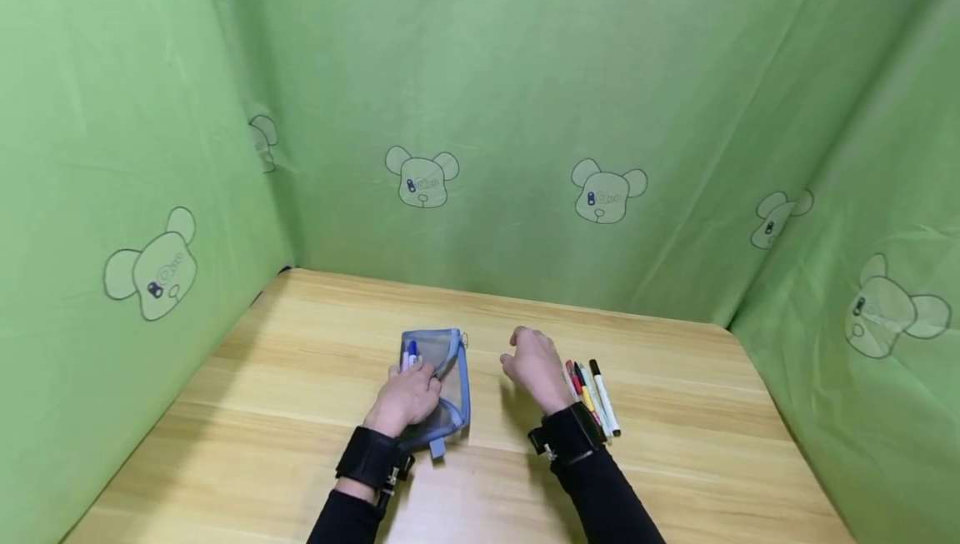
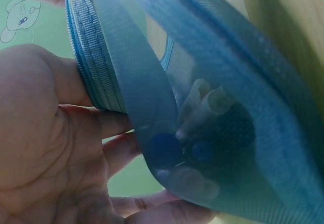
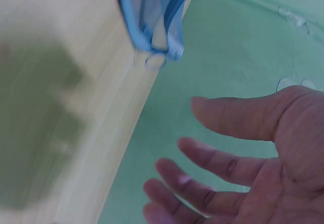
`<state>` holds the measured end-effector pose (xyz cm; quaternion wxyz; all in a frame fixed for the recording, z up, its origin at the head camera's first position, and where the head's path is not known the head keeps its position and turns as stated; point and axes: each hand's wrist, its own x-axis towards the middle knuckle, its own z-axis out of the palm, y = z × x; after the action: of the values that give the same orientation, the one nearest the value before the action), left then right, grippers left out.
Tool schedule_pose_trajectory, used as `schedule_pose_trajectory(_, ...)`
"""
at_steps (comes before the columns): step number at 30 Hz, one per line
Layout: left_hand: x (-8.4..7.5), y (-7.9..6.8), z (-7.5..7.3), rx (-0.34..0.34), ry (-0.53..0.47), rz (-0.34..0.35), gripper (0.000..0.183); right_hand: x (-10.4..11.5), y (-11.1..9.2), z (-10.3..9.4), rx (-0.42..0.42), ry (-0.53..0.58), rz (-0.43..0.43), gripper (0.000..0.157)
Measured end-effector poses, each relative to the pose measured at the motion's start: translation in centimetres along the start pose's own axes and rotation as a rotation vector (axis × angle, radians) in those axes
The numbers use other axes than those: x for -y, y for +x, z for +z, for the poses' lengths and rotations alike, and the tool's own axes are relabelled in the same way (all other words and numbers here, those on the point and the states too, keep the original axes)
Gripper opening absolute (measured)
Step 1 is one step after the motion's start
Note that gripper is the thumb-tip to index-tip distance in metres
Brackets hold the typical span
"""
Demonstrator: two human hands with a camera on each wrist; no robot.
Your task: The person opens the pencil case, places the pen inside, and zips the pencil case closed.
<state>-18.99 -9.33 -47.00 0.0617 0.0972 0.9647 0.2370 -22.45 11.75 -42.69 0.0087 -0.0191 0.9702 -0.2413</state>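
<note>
A blue mesh zip pencil case [image 1: 464, 386] lies on the table left of centre, its zip side gaping. My left hand [image 1: 408, 394] grips its edge; in the left wrist view, thumb and fingers are around the zip band [image 2: 98, 47]. Several pens [image 1: 412, 351] are inside, and their ends show through the mesh [image 2: 202, 150]. Over the table to the right of the case, my right hand [image 1: 536, 369] holds nothing, its fingers loosely bent and thumb apart in the right wrist view. Beside that hand lies a bunch of loose pens and markers [image 1: 606, 401].
The wooden table [image 1: 247, 444] runs back to a green cloth [image 1: 510, 236] printed with bear heads, which also hangs at the left and right sides. A small fabric tab [image 1: 437, 448] sticks out at the case's near end.
</note>
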Motion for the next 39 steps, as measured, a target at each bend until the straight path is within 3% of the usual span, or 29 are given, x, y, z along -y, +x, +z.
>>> schedule_pose_trajectory(11,-0.2,-0.3,0.2,0.0,0.002,0.005,0.045,-2.9,-0.8,-1.5,-0.007,-0.115,0.153,0.036)
schedule_pose_trajectory(18,-0.2,-0.1,0.2,-0.005,0.012,0.003,0.046,-4.7,-0.7,-2.4,0.02,-0.145,0.202,0.016)
schedule_pose_trajectory(21,-0.2,0.0,0.2,-0.001,0.014,-0.002,0.046,-5.4,-0.7,-2.4,0.047,-0.155,0.225,0.019)
schedule_pose_trajectory(31,-0.3,0.0,0.0,-0.006,0.022,-0.002,0.045,-7.1,-0.9,-1.5,0.119,-0.177,0.241,0.019)
schedule_pose_trajectory(39,-0.3,-0.2,0.2,-0.003,-0.001,-0.005,0.047,-8.3,-1.1,-0.7,0.097,-0.142,0.21,0.019)
